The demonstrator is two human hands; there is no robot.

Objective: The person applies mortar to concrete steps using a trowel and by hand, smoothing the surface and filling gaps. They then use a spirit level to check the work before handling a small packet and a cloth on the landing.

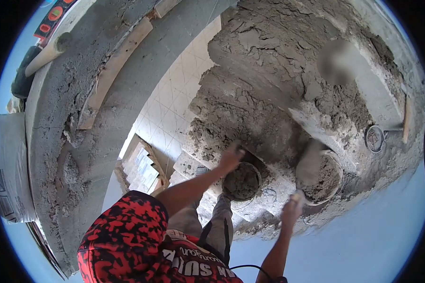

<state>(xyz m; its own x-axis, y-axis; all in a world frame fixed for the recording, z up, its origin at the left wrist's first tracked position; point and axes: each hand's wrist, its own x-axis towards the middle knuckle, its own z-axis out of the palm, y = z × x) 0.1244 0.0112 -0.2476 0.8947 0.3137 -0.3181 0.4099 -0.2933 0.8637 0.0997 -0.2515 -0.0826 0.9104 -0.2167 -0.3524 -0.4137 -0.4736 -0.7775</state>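
Note:
My left hand (230,159) is closed round the grip of a dark flat tool (252,159), perhaps a plastering float. It is just above a round bucket (258,178) of grey mortar (241,184). To the right, my right hand (293,210) grips the handle of a trowel (310,162). The trowel's broad grey blade is smeared by motion and covers the left part of a second bucket (340,172), which also has mortar (325,178) in it. Wet, rough mortar (243,108) covers the stepped surface beyond both hands.
A metal scoop (375,139) lies at the right near a wooden strip (406,120). Tiled steps or wall (174,89) run up the middle left. Along the left stands a concrete ledge (132,80) with a wooden board (111,73) and a white sack (12,165).

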